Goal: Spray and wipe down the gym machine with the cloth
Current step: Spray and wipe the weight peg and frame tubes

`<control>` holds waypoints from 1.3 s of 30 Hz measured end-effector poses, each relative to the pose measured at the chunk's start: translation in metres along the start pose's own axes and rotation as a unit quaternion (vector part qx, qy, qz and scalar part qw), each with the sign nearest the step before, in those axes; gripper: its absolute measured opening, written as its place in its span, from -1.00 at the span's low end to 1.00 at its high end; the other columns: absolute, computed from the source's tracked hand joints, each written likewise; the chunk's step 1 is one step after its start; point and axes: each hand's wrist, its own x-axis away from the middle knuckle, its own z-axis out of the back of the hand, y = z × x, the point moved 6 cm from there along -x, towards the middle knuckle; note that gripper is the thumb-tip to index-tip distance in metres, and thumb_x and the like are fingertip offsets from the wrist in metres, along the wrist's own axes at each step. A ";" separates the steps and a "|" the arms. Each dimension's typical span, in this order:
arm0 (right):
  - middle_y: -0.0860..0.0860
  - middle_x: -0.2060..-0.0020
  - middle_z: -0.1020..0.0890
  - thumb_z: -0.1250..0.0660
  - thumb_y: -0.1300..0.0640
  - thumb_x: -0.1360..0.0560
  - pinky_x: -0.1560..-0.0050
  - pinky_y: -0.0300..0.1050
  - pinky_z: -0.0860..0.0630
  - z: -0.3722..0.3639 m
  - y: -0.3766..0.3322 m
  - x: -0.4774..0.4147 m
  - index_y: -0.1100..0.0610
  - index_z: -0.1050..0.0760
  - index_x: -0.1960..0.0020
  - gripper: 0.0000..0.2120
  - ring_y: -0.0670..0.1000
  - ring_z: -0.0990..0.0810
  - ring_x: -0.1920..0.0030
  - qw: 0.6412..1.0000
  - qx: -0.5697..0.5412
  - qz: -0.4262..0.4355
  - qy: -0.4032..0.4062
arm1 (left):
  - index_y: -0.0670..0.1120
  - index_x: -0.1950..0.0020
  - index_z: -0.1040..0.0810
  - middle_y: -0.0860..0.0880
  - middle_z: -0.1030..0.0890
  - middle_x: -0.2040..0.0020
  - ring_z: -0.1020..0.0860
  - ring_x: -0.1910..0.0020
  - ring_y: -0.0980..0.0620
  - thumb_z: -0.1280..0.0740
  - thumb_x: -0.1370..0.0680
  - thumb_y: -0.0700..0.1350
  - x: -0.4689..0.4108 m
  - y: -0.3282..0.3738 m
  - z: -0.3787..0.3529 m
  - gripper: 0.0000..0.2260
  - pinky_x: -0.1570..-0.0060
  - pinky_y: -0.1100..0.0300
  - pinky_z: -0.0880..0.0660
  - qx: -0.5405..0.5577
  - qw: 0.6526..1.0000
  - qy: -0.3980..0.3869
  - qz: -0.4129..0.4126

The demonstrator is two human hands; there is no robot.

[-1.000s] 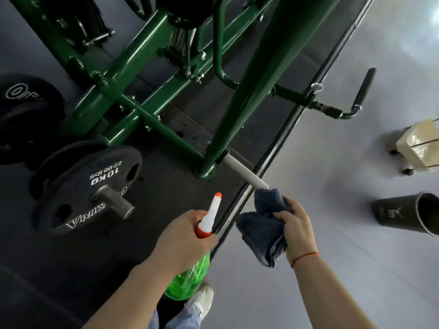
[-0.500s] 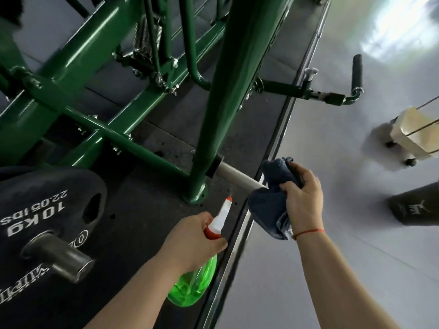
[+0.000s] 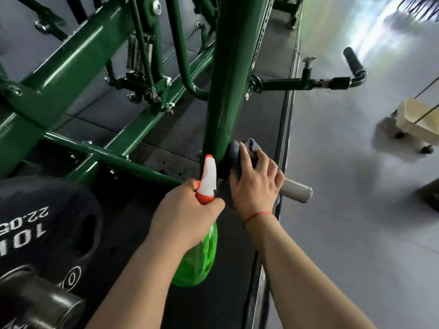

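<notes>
1. Since a second ago our right hand [image 3: 256, 184] has slid the cloth [image 3: 238, 150] from the free tip of the steel peg [image 3: 297, 192] to its root. That tip now shows bare.
2. Far left, the weight plate [image 3: 47, 229] sits on its own bar, and neither of our hands touches it. We judge it belongs to a later pass.
3. Our left hand [image 3: 187, 212] grasps the spray bottle [image 3: 202, 260] round its neck, fingers curled below the white-and-red nozzle. The nozzle points up toward the foot of the green post [image 3: 228, 79]. We cannot tell whether a finger lies on the trigger.
4. The nozzle is just beside our right knuckles, so any fresh spray should be aimed at metal, or the bottle drawn back first.
5. The cloth is bunched against the lower end of the post, where the peg joins it. We judge that corner likely to hold grime, so we should work the cloth right around the joint.
6. Our right hand wraps its fingers over the cloth and presses it onto the peg. To wipe well we should keep the cloth closed around the peg and twist as we draw outward, so that the underside is cleaned too.
7. Far right, the machine's black handle [image 3: 354, 60] and a wheeled cart [image 3: 418, 117] stand well apart from our hands.
</notes>
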 end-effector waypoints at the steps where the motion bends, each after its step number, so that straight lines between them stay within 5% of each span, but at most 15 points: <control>1: 0.09 -0.31 -0.47 -0.31 -0.10 -0.47 -0.20 0.16 -0.33 0.005 0.004 0.001 -0.13 -0.34 -0.48 -0.42 0.21 -0.42 -0.24 1.000 0.016 0.018 -0.004 | 0.01 0.25 -0.42 0.04 -0.52 0.32 -0.53 0.27 0.00 -0.40 -0.43 0.04 0.000 -0.002 0.007 -0.80 0.31 0.11 -0.34 0.007 1.000 0.011 0.006; 4: 0.11 -0.28 -0.48 -0.37 0.01 -0.43 -0.14 0.12 -0.38 0.026 0.027 0.005 -0.11 -0.38 -0.45 -0.41 0.23 -0.43 -0.19 0.998 0.050 0.030 -0.028 | 0.01 0.25 -0.46 0.04 -0.51 0.35 -0.51 0.32 0.03 -0.41 -0.45 0.00 0.004 -0.007 0.023 -0.83 0.35 0.13 -0.31 0.033 0.999 0.023 0.021; 8: 0.12 -0.29 -0.43 -0.35 0.08 -0.46 -0.19 0.15 -0.31 0.037 0.068 0.012 -0.12 -0.37 -0.44 -0.44 0.24 -0.37 -0.22 0.994 0.078 -0.055 -0.048 | 0.01 0.19 -0.51 0.03 -0.53 0.35 -0.53 0.32 0.02 -0.42 -0.45 0.00 0.003 -0.010 0.032 -0.87 0.34 0.13 -0.32 0.051 0.998 0.040 0.026; 13: 0.16 -0.24 -0.47 -0.38 0.13 -0.41 -0.07 0.18 -0.36 0.019 0.016 0.011 -0.06 -0.44 -0.34 -0.49 0.27 -0.42 -0.18 0.997 0.075 -0.025 -0.022 | 0.03 0.13 -0.54 0.02 -0.58 0.28 -0.55 0.25 0.05 -0.42 -0.44 0.00 -0.006 0.000 0.034 -0.89 0.31 0.13 -0.36 0.062 0.994 0.086 -0.006; 17: 0.11 -0.28 -0.49 -0.36 -0.06 -0.44 -0.08 0.16 -0.40 0.009 -0.010 0.001 -0.06 -0.47 -0.34 -0.53 0.23 -0.42 -0.22 0.999 0.032 0.006 -0.033 | 0.10 -0.11 -0.58 0.04 -0.62 -0.16 -0.58 -0.04 0.09 -0.46 -0.43 -0.01 -0.010 0.007 0.022 -0.73 0.04 0.16 -0.47 0.112 0.987 0.088 -0.075; 20: 0.05 -0.25 -0.50 -0.32 -0.05 -0.44 -0.09 0.12 -0.36 0.015 0.009 -0.008 -0.09 -0.46 -0.32 -0.56 0.21 -0.43 -0.19 0.997 0.050 0.026 -0.048 | 0.19 0.02 -0.53 0.03 -0.56 -0.33 -0.55 0.04 0.23 -0.47 -0.43 -0.10 -0.015 0.019 0.010 -0.76 0.09 0.28 -0.44 0.138 0.977 0.064 -0.147; 23: 0.02 -0.23 -0.48 -0.23 0.02 -0.51 -0.16 0.10 -0.26 0.026 0.053 -0.014 -0.14 -0.44 -0.32 -0.62 0.18 -0.37 -0.23 0.992 0.041 -0.088 -0.076 | 0.24 -0.17 -0.50 0.14 -0.45 -0.47 -0.52 0.00 0.39 -0.47 -0.45 -0.14 -0.020 0.020 -0.002 -0.60 0.15 0.51 -0.40 0.128 0.972 0.044 -0.190; 26: 0.04 -0.20 -0.49 -0.18 0.06 -0.53 -0.16 0.09 -0.24 0.034 0.071 -0.013 -0.09 -0.44 -0.27 -0.68 0.18 -0.36 -0.22 0.983 0.070 -0.142 -0.094 | 0.21 -0.31 -0.50 0.25 -0.28 -0.56 -0.47 -0.01 0.54 -0.47 -0.46 -0.13 -0.024 0.020 -0.004 -0.53 0.14 0.54 -0.41 0.112 0.970 0.033 -0.212; 30: 0.06 -0.16 -0.55 -0.12 0.07 -0.55 -0.13 0.11 -0.28 0.022 0.038 -0.040 0.04 -0.43 -0.12 -0.80 0.19 -0.40 -0.23 0.983 0.068 -0.097 -0.137 | 0.40 -0.08 -0.25 0.13 -0.38 -0.54 -0.55 0.06 0.20 -0.46 -0.48 -0.17 -0.025 0.023 -0.005 -0.45 0.13 0.32 -0.46 0.113 0.971 0.018 -0.211; 32: 0.09 -0.17 -0.59 -0.11 0.04 -0.57 -0.13 0.11 -0.32 0.012 0.013 -0.054 0.07 -0.36 -0.05 -0.86 0.20 -0.44 -0.24 0.987 0.013 -0.056 -0.152 | 0.24 -0.18 -0.39 0.14 -0.31 -0.57 -0.56 0.08 0.21 -0.46 -0.46 -0.14 -0.027 0.022 -0.010 -0.57 0.16 0.26 -0.51 0.098 0.975 0.016 -0.197; 35: 0.13 -0.15 -0.61 -0.09 -0.03 -0.57 -0.09 0.07 -0.38 -0.004 0.002 -0.075 0.10 -0.34 -0.03 -0.80 0.21 -0.52 -0.18 0.977 -0.019 -0.069 -0.202 | 0.05 -0.11 -0.61 0.44 0.08 -0.54 -0.59 0.06 0.23 -0.40 -0.38 0.03 -0.029 0.019 -0.016 -0.69 0.15 0.10 -0.56 0.061 0.981 0.013 -0.182; 39: 0.15 -0.17 -0.61 -0.11 0.00 -0.61 0.00 -0.10 -0.42 -0.009 0.026 -0.096 0.13 -0.55 -0.10 -0.69 0.14 -0.55 0.07 0.937 -0.013 -0.116 -0.328 | 0.12 -0.24 -0.49 0.28 -0.08 -0.61 -0.59 0.15 0.16 -0.45 -0.44 -0.06 -0.030 0.016 -0.018 -0.61 0.24 0.23 -0.41 0.071 0.982 0.001 -0.177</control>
